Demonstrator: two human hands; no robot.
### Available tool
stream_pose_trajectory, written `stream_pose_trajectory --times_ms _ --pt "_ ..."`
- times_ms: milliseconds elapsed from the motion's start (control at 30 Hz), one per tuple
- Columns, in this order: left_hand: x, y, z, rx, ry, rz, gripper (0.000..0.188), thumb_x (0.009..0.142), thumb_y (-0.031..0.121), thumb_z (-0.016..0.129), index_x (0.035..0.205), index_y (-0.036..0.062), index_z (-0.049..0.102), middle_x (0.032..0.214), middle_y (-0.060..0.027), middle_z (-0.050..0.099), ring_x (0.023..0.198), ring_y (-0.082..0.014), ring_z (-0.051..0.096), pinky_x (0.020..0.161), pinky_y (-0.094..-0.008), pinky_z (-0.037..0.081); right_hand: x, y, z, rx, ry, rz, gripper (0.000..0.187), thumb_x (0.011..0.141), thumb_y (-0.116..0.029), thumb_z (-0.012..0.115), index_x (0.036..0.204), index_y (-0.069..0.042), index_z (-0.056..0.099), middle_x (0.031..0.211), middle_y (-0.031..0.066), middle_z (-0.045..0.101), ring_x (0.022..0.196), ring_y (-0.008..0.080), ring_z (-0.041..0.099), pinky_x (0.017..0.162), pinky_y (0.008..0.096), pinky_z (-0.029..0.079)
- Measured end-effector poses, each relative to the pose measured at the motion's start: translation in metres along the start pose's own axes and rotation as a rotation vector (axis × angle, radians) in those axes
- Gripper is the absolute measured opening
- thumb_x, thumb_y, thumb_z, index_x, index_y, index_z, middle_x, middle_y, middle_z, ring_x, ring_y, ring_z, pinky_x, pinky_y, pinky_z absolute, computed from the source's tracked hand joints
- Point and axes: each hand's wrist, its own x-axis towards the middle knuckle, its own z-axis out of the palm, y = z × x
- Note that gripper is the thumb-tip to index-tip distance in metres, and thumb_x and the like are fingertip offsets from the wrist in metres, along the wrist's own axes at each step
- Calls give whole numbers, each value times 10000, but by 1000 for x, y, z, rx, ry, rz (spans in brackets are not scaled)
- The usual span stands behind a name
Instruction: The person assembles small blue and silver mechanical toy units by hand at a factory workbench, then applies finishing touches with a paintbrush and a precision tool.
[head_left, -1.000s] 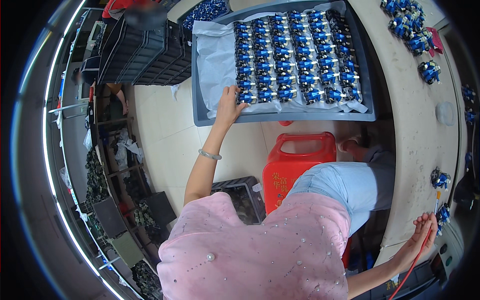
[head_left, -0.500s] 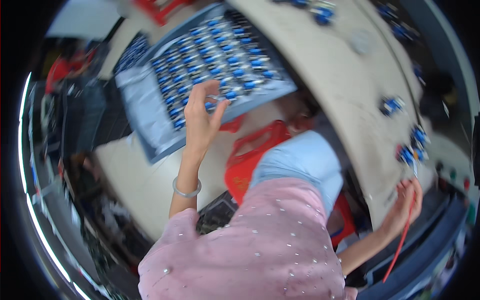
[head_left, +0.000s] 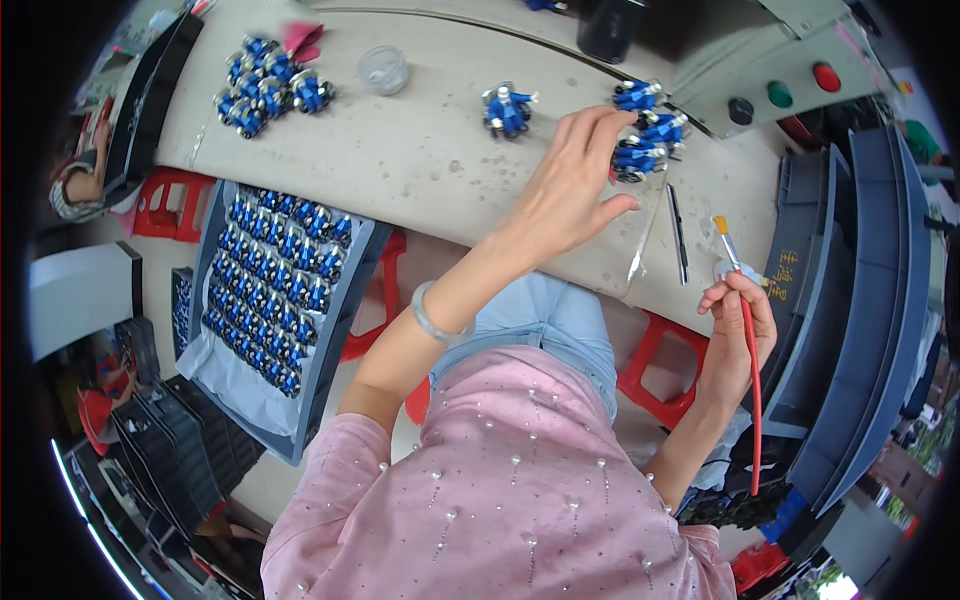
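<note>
On the left, a grey-blue tray [head_left: 347,318] sits beside the table [head_left: 420,180], with rows of little blue toys [head_left: 291,243] on a white sheet [head_left: 230,378]. On the table is a heap of the same toys [head_left: 272,98], then a clear tub [head_left: 384,70]. One lone toy [head_left: 508,113] sits near the middle. The left hand [head_left: 562,190] has its thumb wide from its fingers, and the fingertips are at a small bunch of toys [head_left: 648,157]. Next lies a thin dark stick [head_left: 679,235]. The right hand [head_left: 738,335] is closed around a red paintbrush [head_left: 753,400], yellow bristles up. Big grey-blue bins [head_left: 880,310] stand far right.
</note>
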Motion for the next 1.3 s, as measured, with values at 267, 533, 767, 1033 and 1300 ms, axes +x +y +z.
stream_pose_trajectory --times_ms 267,533,767,1033,1300 --pt "11 -35 58 87 -70 13 565 658 0 721 1185 30 519 1150 -131 542 1071 -330 490 898 -394 434 4 16 0 52 -43 78 188 915 -54 545 1047 64 607 833 123 646 729 148 584 710 283 482" --pt "-2 11 22 -179 114 -197 453 720 3 719 1123 -8 515 973 -80 554 880 -137 553 738 -248 464 24 8 24 5 -28 -120 305 936 -192 562 1104 58 610 846 116 643 719 138 589 695 259 478" --pt "-44 28 3 -631 96 -531 492 754 1 707 1152 50 423 958 -46 592 866 -94 563 751 -237 474 28 4 54 0 -186 -218 287 899 -226 610 968 45 674 843 108 644 725 152 604 693 258 480" --pt "-72 36 -18 -1087 11 -646 594 833 101 681 1330 41 361 1104 -52 553 934 -97 550 749 -226 471 17 22 63 -40 -260 -92 244 898 -188 612 977 34 672 861 94 651 768 140 608 715 252 466" --pt "-82 27 -31 -1023 -189 -875 416 910 143 606 1256 19 412 1013 -26 518 878 -42 481 696 -184 423 12 19 61 -137 -180 -74 222 913 -168 592 960 33 673 844 93 656 749 136 613 714 246 458"
